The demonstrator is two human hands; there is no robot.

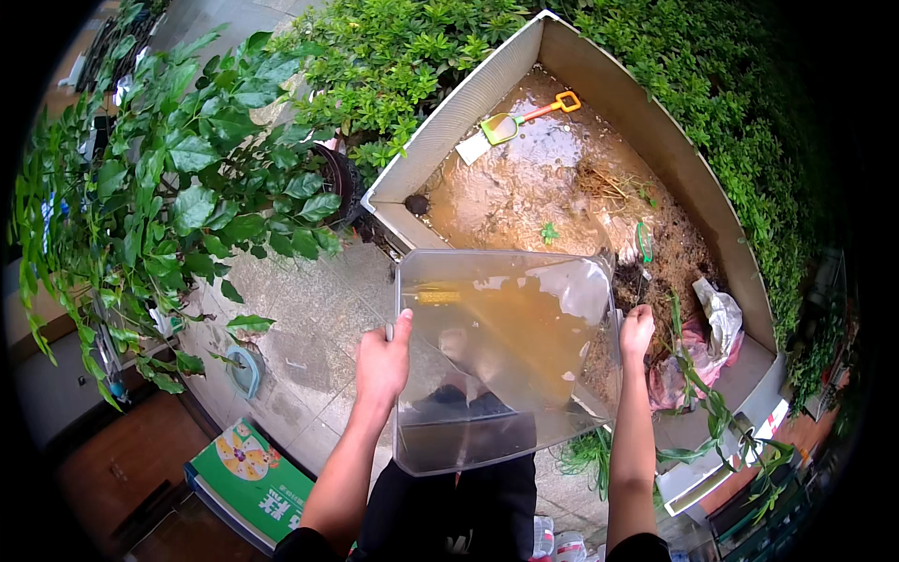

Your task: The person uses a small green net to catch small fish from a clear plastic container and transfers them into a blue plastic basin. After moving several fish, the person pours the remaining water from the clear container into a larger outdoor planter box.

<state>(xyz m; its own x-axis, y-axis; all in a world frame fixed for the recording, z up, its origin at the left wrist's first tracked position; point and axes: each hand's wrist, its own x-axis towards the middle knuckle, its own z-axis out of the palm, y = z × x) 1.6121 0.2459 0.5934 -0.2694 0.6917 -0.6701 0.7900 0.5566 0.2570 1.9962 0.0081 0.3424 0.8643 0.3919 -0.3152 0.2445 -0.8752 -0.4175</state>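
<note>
A clear plastic storage bin [463, 439] is held out before me, over the near edge of a walled bed of muddy water and soil. My left hand [384, 360] grips its left side, thumb up along the rim. At the bin's right side is my right hand [636, 333], fingers curled; its hold on the bin is partly hidden. Through the clear plastic brown water shows, but whether it is inside or behind cannot be told. Beyond it, a toy shovel [500, 129] with green blade and orange handle lies in the mud.
Light panel walls [456, 112] enclose the bed. Pink and white plastic bags [720, 316] lie at its right. Leafy potted branches [211, 154] hang at left. A blue-rimmed basin [244, 372] and a green printed box [246, 471] stand lower left; dense shrubs [414, 49] border the bed.
</note>
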